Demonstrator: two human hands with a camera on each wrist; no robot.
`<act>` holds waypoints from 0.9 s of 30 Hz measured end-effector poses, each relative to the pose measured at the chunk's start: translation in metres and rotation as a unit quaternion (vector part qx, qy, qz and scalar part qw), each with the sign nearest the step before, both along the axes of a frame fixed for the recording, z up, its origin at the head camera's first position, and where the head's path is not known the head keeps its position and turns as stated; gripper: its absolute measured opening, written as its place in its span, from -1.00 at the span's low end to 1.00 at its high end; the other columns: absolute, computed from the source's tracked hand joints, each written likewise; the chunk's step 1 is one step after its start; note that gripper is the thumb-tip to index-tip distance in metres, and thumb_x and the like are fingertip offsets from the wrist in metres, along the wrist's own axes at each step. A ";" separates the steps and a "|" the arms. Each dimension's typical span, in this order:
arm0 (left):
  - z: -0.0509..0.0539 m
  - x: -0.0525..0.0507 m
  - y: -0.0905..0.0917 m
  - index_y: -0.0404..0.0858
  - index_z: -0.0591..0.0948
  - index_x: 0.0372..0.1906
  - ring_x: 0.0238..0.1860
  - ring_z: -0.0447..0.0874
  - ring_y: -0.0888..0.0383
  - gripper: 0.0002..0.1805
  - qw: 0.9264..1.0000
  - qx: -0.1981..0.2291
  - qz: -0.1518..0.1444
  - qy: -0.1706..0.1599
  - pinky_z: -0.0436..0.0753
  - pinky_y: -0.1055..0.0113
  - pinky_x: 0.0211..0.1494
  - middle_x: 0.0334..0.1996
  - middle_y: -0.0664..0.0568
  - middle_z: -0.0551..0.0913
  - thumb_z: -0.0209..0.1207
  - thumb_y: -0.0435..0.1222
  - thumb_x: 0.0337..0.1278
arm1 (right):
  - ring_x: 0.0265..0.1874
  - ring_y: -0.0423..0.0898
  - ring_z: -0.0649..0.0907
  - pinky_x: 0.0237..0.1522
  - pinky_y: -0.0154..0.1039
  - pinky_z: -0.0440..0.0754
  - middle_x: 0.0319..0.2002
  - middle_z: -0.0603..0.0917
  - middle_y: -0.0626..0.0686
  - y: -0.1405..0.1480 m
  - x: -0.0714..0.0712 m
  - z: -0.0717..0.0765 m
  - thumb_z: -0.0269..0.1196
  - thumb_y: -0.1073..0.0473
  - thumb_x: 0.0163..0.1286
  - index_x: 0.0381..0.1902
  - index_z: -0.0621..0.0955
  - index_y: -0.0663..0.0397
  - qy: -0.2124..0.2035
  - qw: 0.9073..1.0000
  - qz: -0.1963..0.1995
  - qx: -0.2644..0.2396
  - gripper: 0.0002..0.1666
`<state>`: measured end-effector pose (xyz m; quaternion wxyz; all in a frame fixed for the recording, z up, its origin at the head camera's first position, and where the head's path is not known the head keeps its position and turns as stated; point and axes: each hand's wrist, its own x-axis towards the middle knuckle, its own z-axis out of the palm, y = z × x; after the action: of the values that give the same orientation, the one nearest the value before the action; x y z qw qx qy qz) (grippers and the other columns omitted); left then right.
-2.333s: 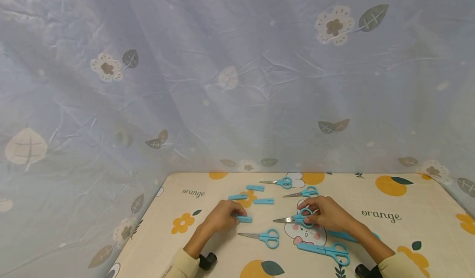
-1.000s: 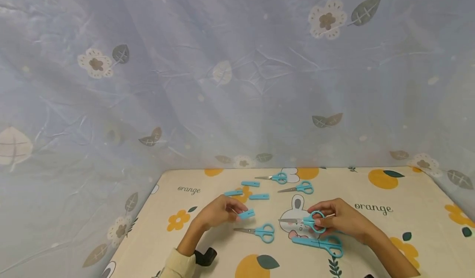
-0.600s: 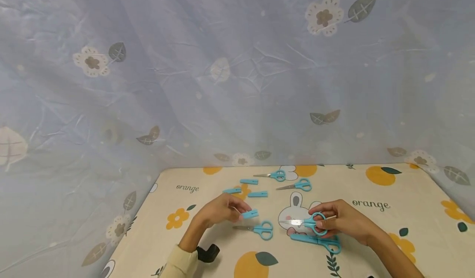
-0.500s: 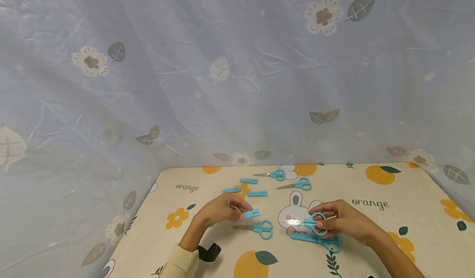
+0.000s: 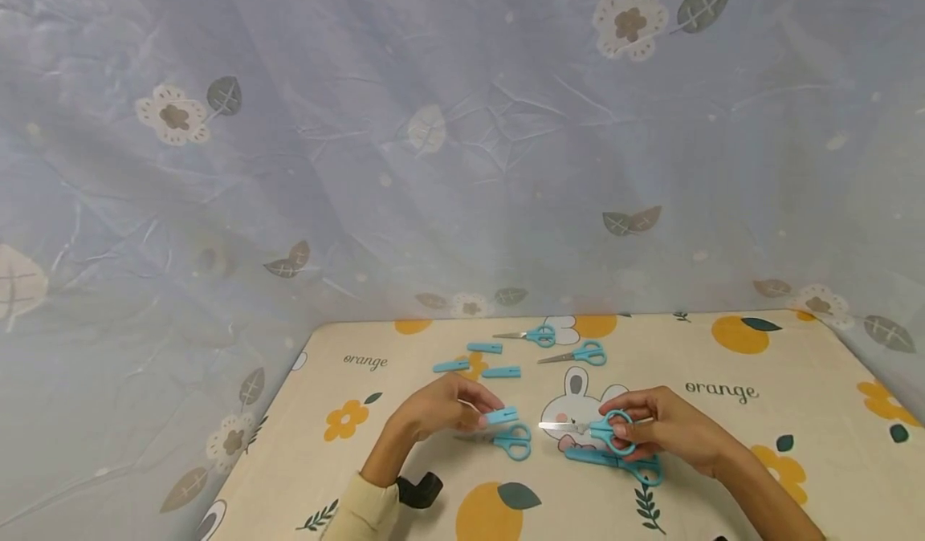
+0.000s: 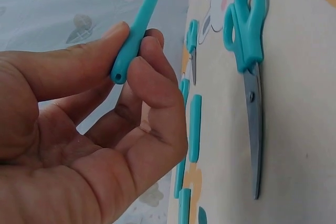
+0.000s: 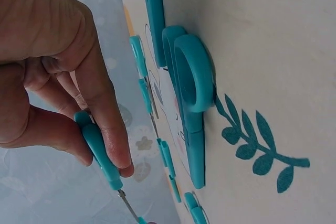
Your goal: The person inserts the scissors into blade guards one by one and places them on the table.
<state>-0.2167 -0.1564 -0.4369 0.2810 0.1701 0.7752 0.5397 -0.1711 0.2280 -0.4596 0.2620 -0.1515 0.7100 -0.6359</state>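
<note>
Between thumb and fingers, my left hand (image 5: 441, 406) pinches a light-blue scissors blade cover (image 5: 502, 416), raised off the table; the left wrist view shows the cover (image 6: 134, 40) from its closed, rounded end. My right hand (image 5: 668, 425) grips a pair of small scissors (image 5: 603, 430) by the blue handles. Their bare blades point left at the cover's slotted end, a short gap apart. Below the left hand lies an uncovered pair of scissors (image 5: 511, 442), its blade tips partly shaded. Near the right hand, a covered pair of scissors (image 7: 194, 114) rests on the table.
Two more uncovered scissors (image 5: 540, 335) (image 5: 588, 353) lie toward the back. Loose blade covers (image 5: 485, 348) are grouped to their left. Another covered piece (image 7: 154, 19) shows in the right wrist view. A patterned curtain (image 5: 462, 164) rises behind the tablecloth (image 5: 723, 477).
My left hand has lifted the blade cover from the table and carried it right. The right hand has raised the scissors; blades and cover are now closer together.
</note>
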 end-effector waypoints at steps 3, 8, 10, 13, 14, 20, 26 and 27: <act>0.002 0.000 0.002 -0.40 0.81 0.04 -0.31 0.61 0.22 -0.67 1.000 0.001 0.000 -0.009 0.63 0.42 -0.25 -0.15 0.00 0.84 0.28 -0.59 0.18 | -0.18 -0.09 0.82 -0.11 -0.09 0.85 -0.09 0.79 0.10 -0.002 -0.002 0.000 0.30 0.22 0.59 0.40 0.45 0.60 0.002 1.000 0.003 -0.003 -0.37; 0.004 0.001 0.005 -0.39 0.81 0.04 -0.32 0.65 0.21 -0.70 1.000 0.003 -0.006 -0.026 0.66 0.43 -0.26 -0.26 0.05 0.79 0.30 -0.58 0.24 | -0.18 -0.09 0.83 -0.11 -0.08 0.85 -0.09 0.80 0.09 -0.004 -0.004 0.000 0.31 0.21 0.59 0.40 0.44 0.61 0.006 1.000 0.005 -0.005 -0.35; 0.004 0.002 0.007 -0.39 0.81 0.03 -0.36 0.64 0.20 -0.71 0.999 0.005 -0.008 -0.035 0.65 0.42 -0.28 -0.29 0.03 0.78 0.30 -0.58 0.25 | -0.18 -0.10 0.83 -0.10 -0.07 0.85 -0.10 0.80 0.09 -0.005 -0.004 0.000 0.30 0.20 0.59 0.40 0.44 0.61 0.007 1.000 0.004 -0.005 -0.35; 0.004 0.003 0.008 -0.39 0.81 0.03 -0.40 0.63 0.19 -0.73 0.999 0.003 -0.012 -0.041 0.64 0.40 -0.30 -0.31 0.03 0.77 0.30 -0.57 0.27 | -0.17 -0.10 0.83 -0.09 -0.07 0.85 -0.10 0.79 0.08 -0.006 -0.003 -0.001 0.30 0.20 0.60 0.40 0.42 0.62 0.009 1.000 0.004 -0.009 -0.35; 0.004 0.003 0.009 -0.38 0.81 0.02 -0.40 0.64 0.18 -0.73 0.999 0.003 -0.012 -0.043 0.64 0.39 -0.30 -0.32 0.02 0.77 0.30 -0.56 0.27 | -0.16 -0.10 0.83 -0.09 -0.06 0.85 -0.10 0.80 0.08 -0.006 -0.003 -0.001 0.30 0.20 0.60 0.40 0.42 0.62 0.010 1.000 0.004 -0.010 -0.34; 0.002 0.005 0.011 -0.32 0.83 0.01 -0.34 0.69 0.15 -0.74 0.999 -0.008 -0.011 -0.043 0.70 0.37 -0.26 -0.30 0.06 0.80 0.31 -0.54 0.29 | -0.17 -0.11 0.82 -0.08 -0.07 0.85 -0.13 0.79 0.08 -0.007 0.000 -0.002 0.29 0.20 0.61 0.40 0.41 0.64 0.017 1.000 0.006 -0.014 -0.34; 0.002 0.008 0.013 -0.31 0.84 0.00 -0.31 0.74 0.18 -0.75 0.999 -0.012 -0.008 -0.040 0.76 0.31 -0.20 -0.28 0.06 0.82 0.32 -0.53 0.29 | -0.17 -0.12 0.82 -0.08 -0.08 0.85 -0.14 0.80 0.07 -0.008 0.001 -0.003 0.29 0.20 0.61 0.41 0.40 0.64 0.015 1.000 0.006 -0.017 -0.34; 0.002 0.008 0.013 -0.31 0.84 0.00 -0.31 0.75 0.19 -0.75 0.999 -0.013 -0.008 -0.041 0.77 0.30 -0.19 -0.27 0.06 0.82 0.33 -0.52 0.29 | -0.17 -0.12 0.82 -0.08 -0.08 0.85 -0.14 0.80 0.07 -0.008 0.002 -0.003 0.29 0.21 0.61 0.41 0.40 0.64 0.015 1.000 0.007 -0.017 -0.34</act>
<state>-0.2084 -0.1433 -0.4353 0.3189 0.1510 0.7685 0.5338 -0.1694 0.2196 -0.4626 0.2532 -0.1699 0.7017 -0.6439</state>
